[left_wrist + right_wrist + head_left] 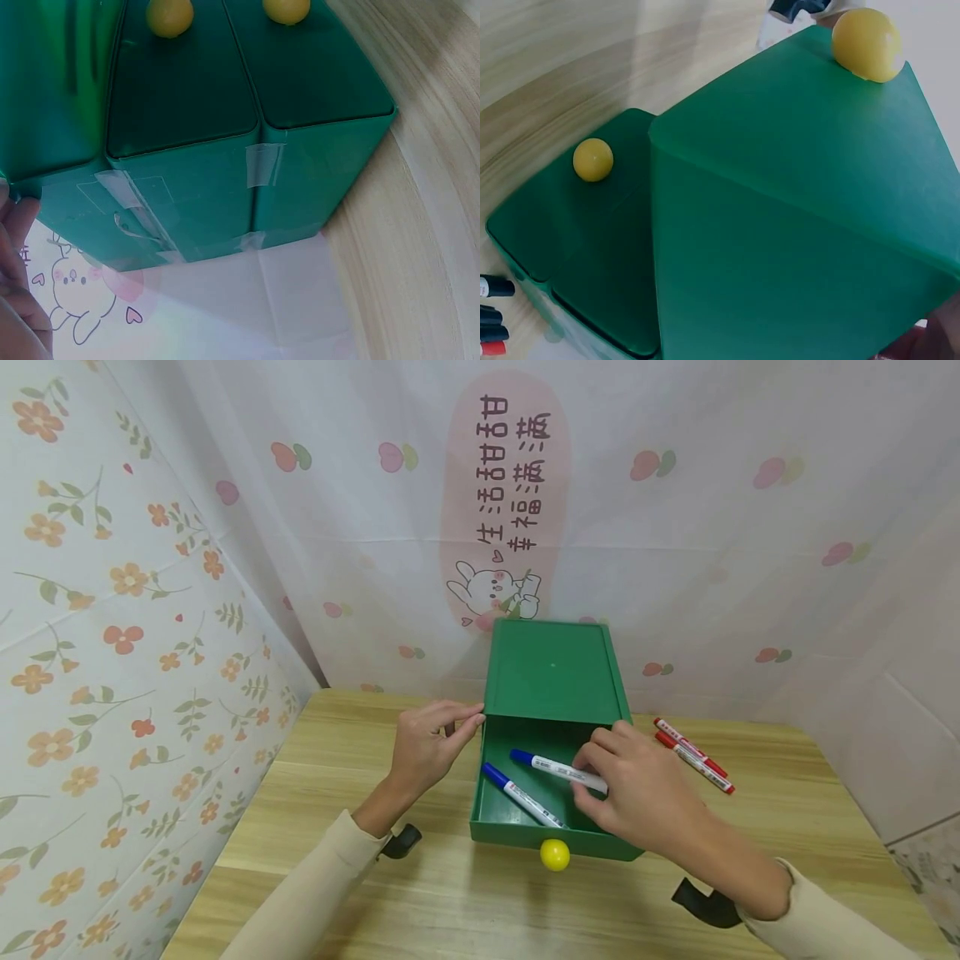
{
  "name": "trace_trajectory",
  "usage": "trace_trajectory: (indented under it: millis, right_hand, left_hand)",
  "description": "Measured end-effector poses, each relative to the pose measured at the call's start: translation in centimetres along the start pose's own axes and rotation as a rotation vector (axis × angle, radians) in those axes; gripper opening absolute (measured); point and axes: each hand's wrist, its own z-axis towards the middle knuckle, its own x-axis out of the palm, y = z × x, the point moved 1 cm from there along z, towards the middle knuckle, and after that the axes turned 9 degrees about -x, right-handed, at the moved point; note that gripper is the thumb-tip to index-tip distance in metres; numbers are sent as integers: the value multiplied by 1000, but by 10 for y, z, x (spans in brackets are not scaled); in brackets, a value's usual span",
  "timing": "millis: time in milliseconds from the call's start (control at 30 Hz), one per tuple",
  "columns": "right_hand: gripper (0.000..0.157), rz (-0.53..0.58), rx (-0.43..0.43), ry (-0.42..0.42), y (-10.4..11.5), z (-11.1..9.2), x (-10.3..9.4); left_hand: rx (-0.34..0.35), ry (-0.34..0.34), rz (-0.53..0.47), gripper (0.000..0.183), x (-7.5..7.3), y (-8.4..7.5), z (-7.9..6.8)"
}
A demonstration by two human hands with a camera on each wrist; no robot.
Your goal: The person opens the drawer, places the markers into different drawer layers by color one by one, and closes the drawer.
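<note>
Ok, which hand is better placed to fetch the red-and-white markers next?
Probably the right hand: it's nearer those markers, though pinching a blue-capped white marker; the left hand is across the green plastic cabinet.

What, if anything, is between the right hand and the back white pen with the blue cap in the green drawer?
Nothing visible: the right hand pinches that slim, white, blue-capped marker directly. The other white, blue-capped marker lies nearer the front of the green drawer, not between.

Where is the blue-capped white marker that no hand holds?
In the head view, the blue-capped white marker lies in the left part of the open green plastic drawer, its white end near the round yellow knob.
</note>
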Motion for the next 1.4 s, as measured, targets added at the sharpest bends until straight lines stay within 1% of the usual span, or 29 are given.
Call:
trace_trajectory:
  millis: [167,467,1033,1400]
  right_hand:
    - [14,2,0,20,1,2,2]
    - [12,2,22,95,3,6,3]
    - [12,42,37,176,4,8,5]
    - [12,87,36,198,3,11,8]
  left_hand:
    - [-7,3,14,15,0,0,0]
    - [-9,2,9,15,0,0,0]
    - [-11,4,12,15,0,1,-1]
    - [-1,2,13,15,-1,-1,1]
